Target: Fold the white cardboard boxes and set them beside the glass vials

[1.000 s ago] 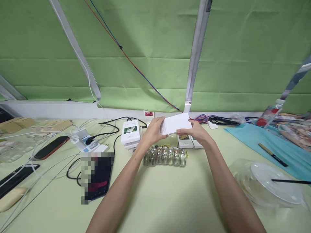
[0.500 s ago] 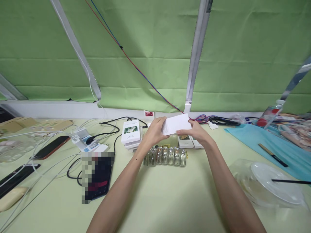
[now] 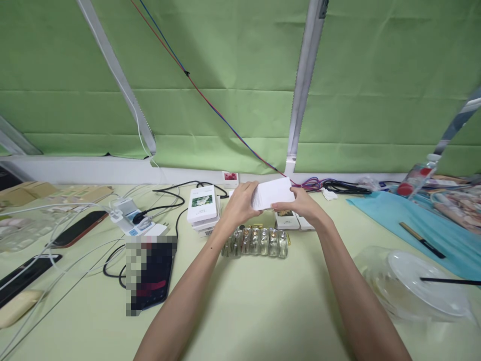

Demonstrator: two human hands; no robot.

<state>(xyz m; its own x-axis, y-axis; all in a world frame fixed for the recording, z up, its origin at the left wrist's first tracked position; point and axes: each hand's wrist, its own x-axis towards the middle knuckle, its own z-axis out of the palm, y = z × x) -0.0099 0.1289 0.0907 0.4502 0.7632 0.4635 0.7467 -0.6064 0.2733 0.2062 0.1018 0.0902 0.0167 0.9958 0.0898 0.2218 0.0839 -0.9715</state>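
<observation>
Between my two hands is a white box (image 3: 273,193), held tilted above the table. My left hand (image 3: 242,203) is closed around its left end, and my right hand (image 3: 302,202) grips its right end with the thumb along the lower edge. Just below stands a row of several small glass bottles (image 3: 264,242), lying close together. Left of my left hand is a stack of white boxes (image 3: 202,203) with a flower picture on top. Partly behind my right hand lie more white boxes (image 3: 286,220) with pictures.
A phone (image 3: 156,276) and a power strip (image 3: 141,223) with tangled cables lie to the left. At the right are a lidded plastic cup (image 3: 424,283) with a black straw, a knife (image 3: 422,240) on blue cloth (image 3: 379,205) and a clear bottle (image 3: 419,176).
The white box has shifted very slightly in my hands, its top edge a little lower. Both hands keep their grip, and the things on the table stay put.
</observation>
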